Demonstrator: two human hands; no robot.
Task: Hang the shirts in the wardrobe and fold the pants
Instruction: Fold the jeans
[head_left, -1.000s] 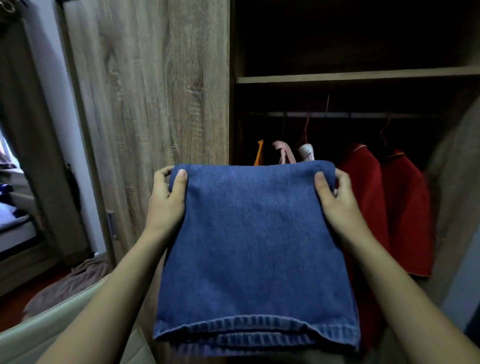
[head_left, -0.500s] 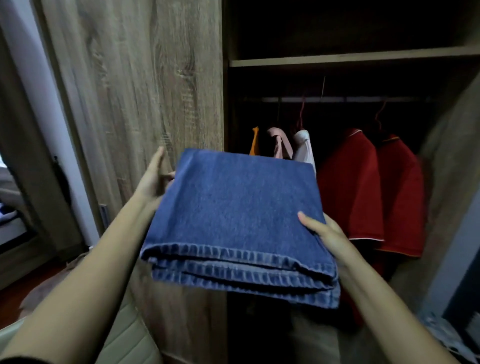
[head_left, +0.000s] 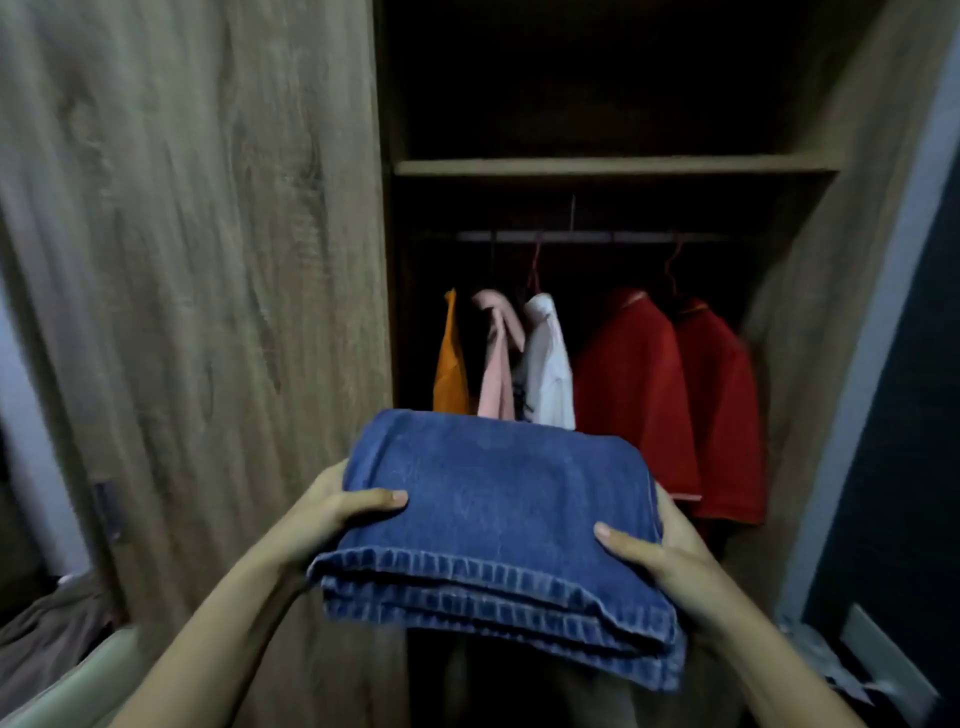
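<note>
Folded blue jeans (head_left: 498, 514) lie flat between my hands in front of the open wardrobe (head_left: 613, 166). My left hand (head_left: 332, 514) grips their left edge, thumb on top. My right hand (head_left: 660, 556) grips the right edge, thumb on top, fingers hidden under the denim. Inside, shirts hang from a rail (head_left: 597, 236): an orange shirt (head_left: 449, 364), a pink shirt (head_left: 498, 358), a white shirt (head_left: 548, 364) and two red shirts (head_left: 670, 395).
The closed wooden wardrobe door (head_left: 208, 286) fills the left. A shelf crosses above the rail. The open right door (head_left: 810, 312) stands beside the red shirts. Brown fabric (head_left: 47, 649) lies at the lower left.
The jeans went from hanging down to lying flat, and are now held lower and closer to the wardrobe opening. Both thumbs now press on top of the denim.
</note>
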